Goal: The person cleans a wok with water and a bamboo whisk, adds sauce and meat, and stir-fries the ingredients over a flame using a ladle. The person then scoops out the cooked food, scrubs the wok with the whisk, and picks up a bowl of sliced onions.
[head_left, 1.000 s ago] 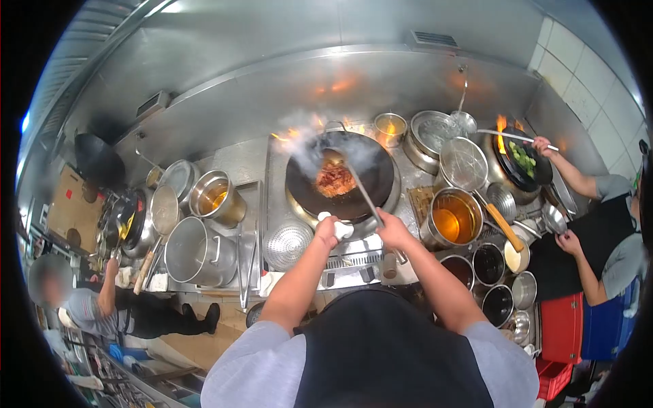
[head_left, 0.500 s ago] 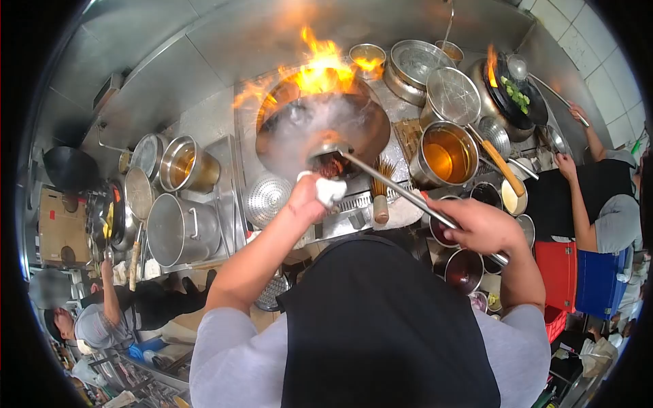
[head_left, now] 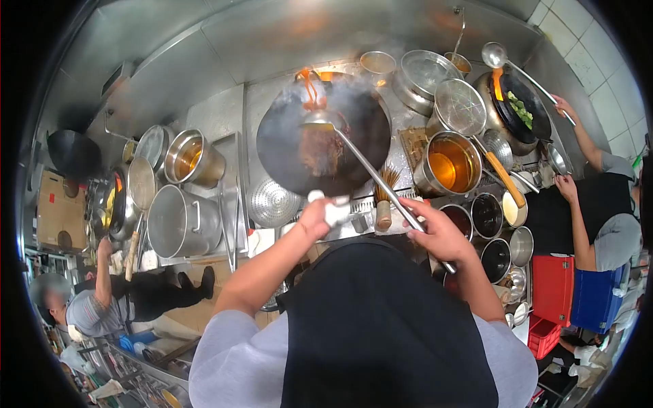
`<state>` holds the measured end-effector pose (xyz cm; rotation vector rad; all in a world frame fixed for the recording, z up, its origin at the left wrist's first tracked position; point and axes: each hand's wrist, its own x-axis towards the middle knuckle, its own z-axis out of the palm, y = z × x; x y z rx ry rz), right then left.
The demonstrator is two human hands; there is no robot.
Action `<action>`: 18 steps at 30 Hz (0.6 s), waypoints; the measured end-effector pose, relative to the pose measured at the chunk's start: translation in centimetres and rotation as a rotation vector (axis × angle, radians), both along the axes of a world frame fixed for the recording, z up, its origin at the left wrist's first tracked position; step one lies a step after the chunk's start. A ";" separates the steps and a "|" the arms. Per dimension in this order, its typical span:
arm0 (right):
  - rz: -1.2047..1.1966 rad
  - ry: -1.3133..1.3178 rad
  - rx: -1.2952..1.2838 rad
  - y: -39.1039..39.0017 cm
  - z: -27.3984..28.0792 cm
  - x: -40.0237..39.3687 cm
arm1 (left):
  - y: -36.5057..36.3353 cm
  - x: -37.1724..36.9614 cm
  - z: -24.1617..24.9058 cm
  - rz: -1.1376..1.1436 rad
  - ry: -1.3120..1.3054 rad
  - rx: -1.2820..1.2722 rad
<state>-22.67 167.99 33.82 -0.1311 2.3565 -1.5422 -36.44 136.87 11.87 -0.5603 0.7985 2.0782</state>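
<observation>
Your left hand [head_left: 316, 217] grips the wok [head_left: 323, 136] handle through a white cloth [head_left: 335, 209], centre frame. Your right hand [head_left: 441, 234] is closed on the ladle [head_left: 360, 160] handle, its bowl over the steaming food [head_left: 320, 151] in the wok. A pot of oil [head_left: 450, 165] sits just right.

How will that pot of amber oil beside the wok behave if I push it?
The oil pot looks well filled, so probably heavy and apt to slosh. Its steel wall may be greasy and slippery. Crowded by the strainer and small pots, it would likely knock them.
</observation>
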 end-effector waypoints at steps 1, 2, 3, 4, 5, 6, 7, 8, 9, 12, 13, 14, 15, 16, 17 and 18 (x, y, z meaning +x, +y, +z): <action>-0.042 -0.196 -0.211 0.7 0.1 0.8 | 0.3 -1.3 1.9 0.100 -0.061 0.012; -0.033 -0.196 -0.207 1.3 1.0 1.6 | 1.0 -2.3 3.9 0.237 -0.114 -0.069; 0.000 -0.239 -0.159 1.8 2.7 2.2 | 1.1 -1.8 6.5 0.162 -0.079 -0.090; 0.031 -0.281 -0.112 2.4 4.3 2.7 | 1.1 -1.5 8.7 0.084 -0.042 -0.112; 0.074 -0.239 -0.068 3.1 5.2 2.9 | 1.1 -1.5 9.9 0.086 -0.037 -0.111; 0.069 -0.236 -0.071 3.3 5.2 2.5 | 1.1 -1.6 10.7 0.050 -0.077 -0.149; 0.138 -0.140 0.044 3.4 5.2 1.7 | 1.1 -1.6 10.9 0.008 -0.121 -0.191; 0.201 -0.050 0.156 3.5 5.0 1.0 | 1.4 -2.6 10.8 0.001 -0.100 -0.134; 0.171 -0.041 0.227 2.8 4.6 -0.2 | 1.7 -3.6 10.2 0.085 -0.133 -0.106; 0.103 0.103 0.311 -0.2 0.5 -4.2 | 1.8 -5.1 2.3 0.195 -0.073 -0.044; 0.075 0.159 0.342 -1.0 -1.5 -5.2 | 1.7 -4.6 -1.3 0.187 0.054 -0.144; 0.063 0.164 0.339 -1.6 -2.3 -5.5 | 1.5 -3.7 -3.1 0.181 0.181 -0.243; 0.028 0.232 0.333 -2.1 -3.0 -5.6 | 1.6 -2.2 -2.8 0.143 0.155 -0.360; -0.004 0.300 0.328 -2.3 -3.1 -5.5 | 1.2 -1.1 -4.2 0.089 0.151 -0.382; -0.017 0.334 0.320 -2.2 -2.5 -4.5 | 0.4 -0.1 -5.5 0.068 0.084 -0.314; -0.012 0.340 0.326 -1.9 -1.9 -3.6 | -0.2 0.3 -6.2 0.049 0.016 -0.242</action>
